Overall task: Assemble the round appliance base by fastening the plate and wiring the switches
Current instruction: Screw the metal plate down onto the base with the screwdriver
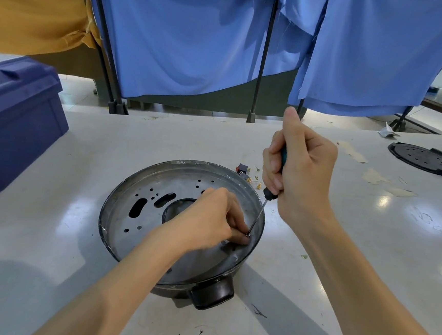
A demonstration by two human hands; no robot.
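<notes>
Table [45, 272] holds the round appliance base [102, 221], which sits at the near centre between both forearms. Black side handle [212, 296] on the base's nearest edge points toward the person. Metal plate [146, 219] lies flat inside the base, with slots, small holes and a round centre opening showing.

Left hand [210, 219] reaches into the base over the plate's right half. Its fingers are curled and the tips pinch a small screw [248, 234] near the base's right inner wall. Screwdriver [268, 194] slants down over the base's right rim and its tip meets the screw head. Right hand [300, 169] is just above and to the right of the base, fist wrapped tight round the teal screwdriver handle, thumb sticking up.

Just behind the base's far right rim, on the table: a red-and-black switch [242, 168], and beside it small brass terminals [258, 185]. The right hand partly hides them.

Blue toolbox [19, 112] is well to the left of the base, at the table's far left. Black round cover [423, 159] is well to the right and behind the base, with a second dark piece touching it, cut off by the frame edge.

Behind the base, past the table's far edge, blue cloth [199, 32] hangs on black poles. Yellow cloth [28, 3] is at far left.
</notes>
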